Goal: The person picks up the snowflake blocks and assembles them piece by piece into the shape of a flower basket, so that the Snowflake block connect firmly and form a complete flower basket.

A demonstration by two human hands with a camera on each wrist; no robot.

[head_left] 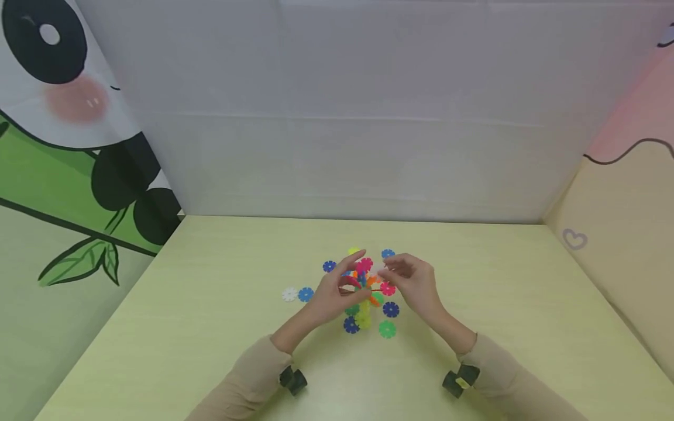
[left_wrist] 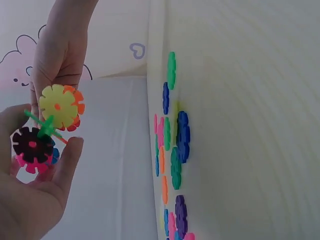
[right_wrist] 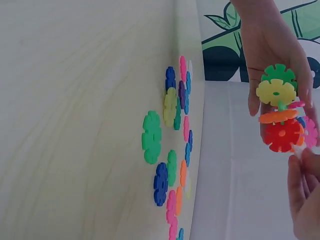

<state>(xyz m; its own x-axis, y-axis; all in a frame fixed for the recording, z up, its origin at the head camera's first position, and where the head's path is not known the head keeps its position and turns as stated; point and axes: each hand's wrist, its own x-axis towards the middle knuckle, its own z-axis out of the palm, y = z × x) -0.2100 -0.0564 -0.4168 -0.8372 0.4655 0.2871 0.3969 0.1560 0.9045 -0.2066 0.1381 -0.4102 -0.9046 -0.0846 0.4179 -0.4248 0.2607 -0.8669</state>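
My left hand (head_left: 330, 297) holds a cluster of joined snowflake discs (right_wrist: 281, 136) above the table. In the right wrist view the cluster has red, orange, yellow, green and pink discs slotted together at angles. A dark disc (left_wrist: 33, 145) and a yellow disc (left_wrist: 59, 109) show on it in the left wrist view. My right hand (head_left: 416, 285) is close at the cluster's right side. Its thumb and fingertips pinch a whitish disc (right_wrist: 298, 149), mostly hidden by the fingers, at the edge of the red disc.
Loose snowflake discs lie spread under and around the hands. Among them are a green disc (head_left: 387, 329), a dark blue disc (head_left: 391, 309), a white disc (head_left: 289, 294) and a blue disc (head_left: 306, 294). A pale wall (head_left: 337, 164) stands behind the table (head_left: 210, 327).
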